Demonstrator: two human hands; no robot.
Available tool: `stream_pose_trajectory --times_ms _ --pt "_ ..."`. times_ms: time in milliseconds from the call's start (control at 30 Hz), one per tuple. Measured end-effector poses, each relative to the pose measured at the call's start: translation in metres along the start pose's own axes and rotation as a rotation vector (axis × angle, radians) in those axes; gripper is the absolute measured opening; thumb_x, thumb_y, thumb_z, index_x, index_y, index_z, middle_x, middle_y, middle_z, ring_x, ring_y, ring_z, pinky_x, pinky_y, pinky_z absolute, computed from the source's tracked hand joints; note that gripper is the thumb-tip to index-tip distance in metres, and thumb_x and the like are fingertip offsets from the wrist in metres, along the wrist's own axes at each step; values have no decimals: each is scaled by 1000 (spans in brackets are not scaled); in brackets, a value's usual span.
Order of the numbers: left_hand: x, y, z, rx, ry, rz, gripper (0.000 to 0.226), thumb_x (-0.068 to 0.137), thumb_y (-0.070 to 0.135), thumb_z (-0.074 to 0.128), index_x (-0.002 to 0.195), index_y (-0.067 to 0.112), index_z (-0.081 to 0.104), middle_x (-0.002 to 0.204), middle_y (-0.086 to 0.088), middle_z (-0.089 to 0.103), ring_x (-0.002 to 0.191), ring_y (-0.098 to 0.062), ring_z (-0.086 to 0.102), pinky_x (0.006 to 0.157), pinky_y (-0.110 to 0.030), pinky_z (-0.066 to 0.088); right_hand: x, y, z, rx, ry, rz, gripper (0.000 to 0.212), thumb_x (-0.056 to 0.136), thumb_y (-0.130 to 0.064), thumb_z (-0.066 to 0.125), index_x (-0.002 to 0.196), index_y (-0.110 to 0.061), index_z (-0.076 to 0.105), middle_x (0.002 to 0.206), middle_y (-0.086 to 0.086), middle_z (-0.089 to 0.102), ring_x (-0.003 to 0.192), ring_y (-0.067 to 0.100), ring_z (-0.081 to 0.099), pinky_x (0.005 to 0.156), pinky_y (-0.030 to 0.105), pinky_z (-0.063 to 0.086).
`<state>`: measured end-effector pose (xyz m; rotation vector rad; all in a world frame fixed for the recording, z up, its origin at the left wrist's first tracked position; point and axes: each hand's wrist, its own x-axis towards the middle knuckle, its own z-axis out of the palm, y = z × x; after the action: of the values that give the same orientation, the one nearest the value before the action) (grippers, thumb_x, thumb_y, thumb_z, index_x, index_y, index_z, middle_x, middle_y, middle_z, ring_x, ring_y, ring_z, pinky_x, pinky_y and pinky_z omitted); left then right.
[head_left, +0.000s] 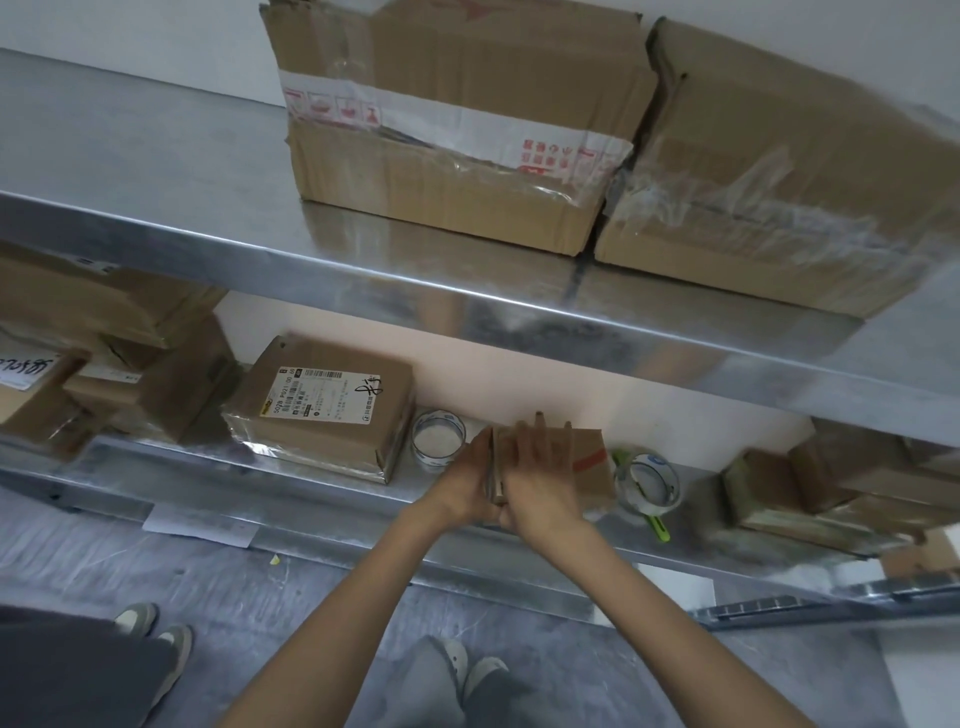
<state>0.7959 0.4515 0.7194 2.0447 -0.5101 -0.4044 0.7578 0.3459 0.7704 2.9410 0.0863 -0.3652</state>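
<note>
Head view: both arms reach out to the lower shelf (291, 488), and both hands are on the small box (589, 460). The left hand (465, 480) lies flat against the box's left face, fingers straight and pointing at the wall. The right hand (540, 480) spreads over the top with fingertips at the far edge, and the thumbs meet at the near corner. It's a press from two sides, with no fingers curled round the box.

The box is plain brown cardboard, square-cornered, with a red strip on its right part. It sits mid-shelf, close to the front edge, and the shelf is shiny brushed metal.

It's tight here. A tape roll (439, 440) is just left, and a second roll (649, 483) with a green cutter (657, 525) is just right. A labelled parcel (324, 410) lies further left. The upper shelf (363, 280) hangs over it all.
</note>
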Motion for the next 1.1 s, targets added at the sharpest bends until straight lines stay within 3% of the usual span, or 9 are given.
stream_pose_trajectory --times_ms 133,300,433,533,633,733,833,967,1100 --pt "-3 6 -3 35 -48 -53 99 53 32 88 136 12 37 138 -6 45 126 -23 46 107 -31 37 1 20 5 144 -43 -10 96 77 -52 62 152 -25 8 156 14 8 145 38 -1 114 59 9" --pt "-7 9 -6 80 -31 -70 70 70 8 81 131 2 47 126 -10 53 116 -23 52 99 -31 44 -33 57 33 553 276 283 75 83 -54 56 141 -10 37 139 20 44 131 40 38 108 50 32" --pt "-10 15 -6 -45 -21 -190 54 78 5 73 126 3 47 122 -12 58 110 -24 59 90 -34 51 -50 61 36 1030 78 479 60 95 -35 50 143 -5 30 135 13 52 122 30 51 89 27 41" --pt "-12 21 -9 -158 20 -248 48 82 6 72 121 5 46 123 -6 57 106 -17 57 88 -26 51 -54 56 23 1133 135 474 41 96 -17 51 135 -8 42 124 5 57 117 25 52 75 17 32" --pt "-17 30 -17 -192 87 -255 50 84 3 68 129 3 46 123 -3 56 108 -14 56 76 -2 44 -60 60 6 1183 234 454 36 96 -13 51 131 -7 48 116 1 57 109 18 53 80 18 33" --pt "-21 42 -29 -196 150 -212 46 85 -5 62 128 4 50 125 -8 59 113 -21 58 72 0 43 -69 68 -7 1248 309 453 34 96 -15 51 129 -8 52 113 -5 56 107 11 52 88 21 36" --pt "-34 65 -35 -226 188 -157 46 87 -9 53 132 3 50 124 -8 58 101 -18 59 70 -4 46 -86 75 -14 1320 409 417 32 95 -21 52 126 -11 58 110 -1 64 105 15 57 92 29 43" --pt "-63 96 -31 -278 220 -68 52 83 -8 55 131 10 57 129 -8 61 100 -17 65 94 -29 51 -126 83 -28 1429 546 392 25 95 -21 53 117 -17 64 106 -6 66 101 11 59 91 28 46" --pt "-98 137 -13 -305 241 -2 59 81 -18 45 132 10 56 125 -11 54 81 -9 62 86 -33 51 -180 96 -41 1430 654 370 34 94 -28 56 126 -18 62 118 -7 67 110 8 61 102 35 46"
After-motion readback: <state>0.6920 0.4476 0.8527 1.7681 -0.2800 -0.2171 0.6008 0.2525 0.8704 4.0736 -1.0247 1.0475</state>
